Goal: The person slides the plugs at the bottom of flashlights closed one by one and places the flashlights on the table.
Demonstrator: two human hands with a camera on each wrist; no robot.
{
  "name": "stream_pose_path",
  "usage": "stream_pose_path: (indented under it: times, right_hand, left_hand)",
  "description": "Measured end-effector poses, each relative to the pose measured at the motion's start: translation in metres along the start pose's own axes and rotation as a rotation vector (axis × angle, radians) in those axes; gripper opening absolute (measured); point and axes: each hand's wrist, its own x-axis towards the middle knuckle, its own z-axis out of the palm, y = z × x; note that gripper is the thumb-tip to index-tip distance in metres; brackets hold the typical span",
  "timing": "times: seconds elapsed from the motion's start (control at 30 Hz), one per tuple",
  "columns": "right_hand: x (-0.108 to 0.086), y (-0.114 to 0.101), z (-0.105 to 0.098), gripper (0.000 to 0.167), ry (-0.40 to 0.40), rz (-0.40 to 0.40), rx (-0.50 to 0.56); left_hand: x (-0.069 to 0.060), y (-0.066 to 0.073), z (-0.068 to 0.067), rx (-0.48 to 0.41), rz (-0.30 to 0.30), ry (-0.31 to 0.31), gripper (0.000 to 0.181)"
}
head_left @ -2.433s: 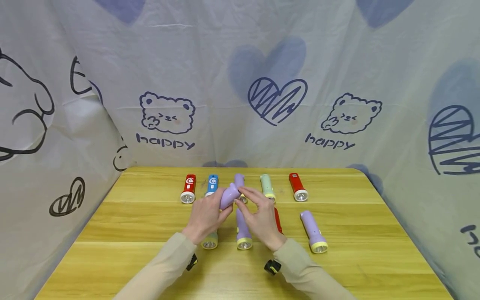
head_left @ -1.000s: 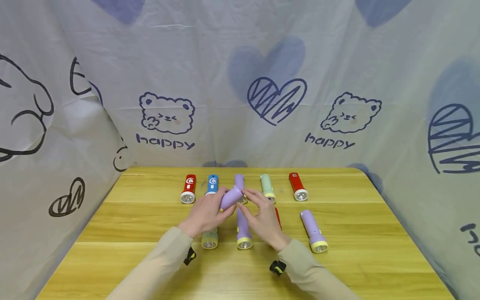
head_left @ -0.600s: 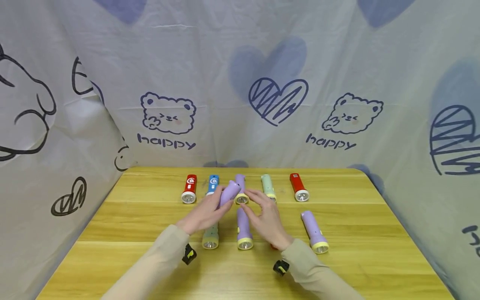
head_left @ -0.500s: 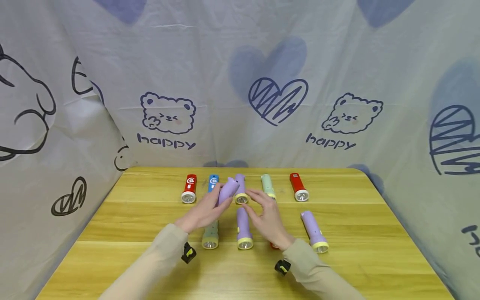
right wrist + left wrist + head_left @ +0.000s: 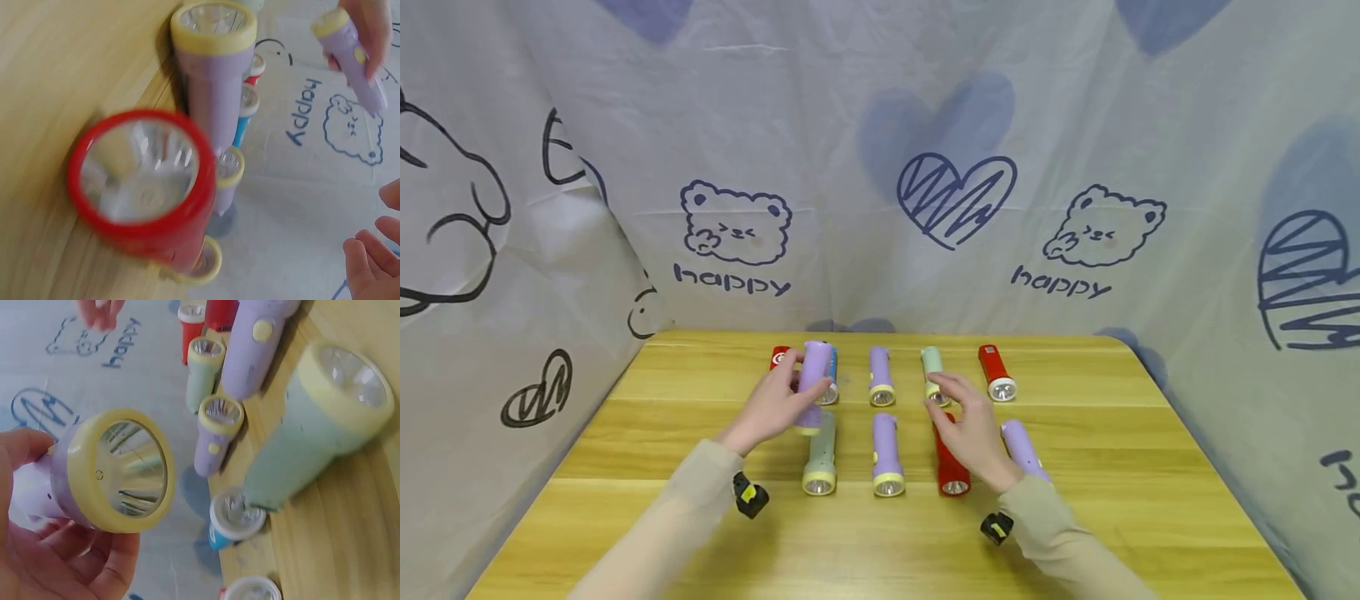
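My left hand grips a purple flashlight with a yellow rim, raised off the table. Its lens faces the camera in the left wrist view, with fingers curled round the body. Behind and beneath it are a blue flashlight, partly covered, and a grey-green flashlight. My right hand holds nothing; its thumb and fingers are spread apart, over a red flashlight and close to a light green flashlight. A purple flashlight lies between the hands.
Along the back of the wooden table lie a red flashlight partly behind the left hand, another purple flashlight and a red flashlight. One more purple flashlight is partly hidden by the right wrist. A printed cloth hangs behind.
My left hand has carried the purple flashlight leftward, away from the right hand, turning it more upright. The right hand has let go of its tail end and moved right.
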Motion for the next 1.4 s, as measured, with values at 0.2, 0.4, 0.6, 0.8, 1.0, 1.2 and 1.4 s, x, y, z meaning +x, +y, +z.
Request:
stream_pose_path:
  times: [0.2, 0.4, 0.6, 0.8, 1.0, 1.2, 1.4]
  right_hand:
    - [-0.002, 0.011, -0.016, 0.036, -0.022, 0.058, -0.038]
    - [-0.006, 0.022, -0.028, 0.036, -0.054, 0.093, -0.082]
    - [-0.01, 0.032, -0.034, 0.037, -0.037, 0.065, -0.077]
    - [-0.015, 0.037, -0.037, 0.036, -0.042, 0.051, -0.092]
    - [-0.017, 0.039, -0.038, 0.036, -0.04, 0.063, -0.105]
    - [-0.019, 0.039, -0.037, 0.036, -0.056, 0.1, -0.112]
    - [-0.016, 0.038, -0.039, 0.035, -0.071, 0.08, -0.121]
  left_hand:
    - [-0.008, -0.017, -0.021, 0.044, -0.097, 0.023, 0.057]
    - [-0.018, -0.034, -0.032, 0.092, -0.177, -0.026, 0.055]
    - [-0.028, -0.055, -0.035, 0.133, -0.278, -0.087, 0.054]
    - [-0.031, -0.069, -0.031, 0.097, -0.356, -0.162, 0.054]
    - [-0.031, -0.077, -0.024, 0.087, -0.387, -0.211, 0.049]
    - [-0.031, -0.084, -0.018, 0.059, -0.441, -0.228, 0.05]
    - [-0.028, -0.085, -0.013, 0.099, -0.435, -0.225, 0.054]
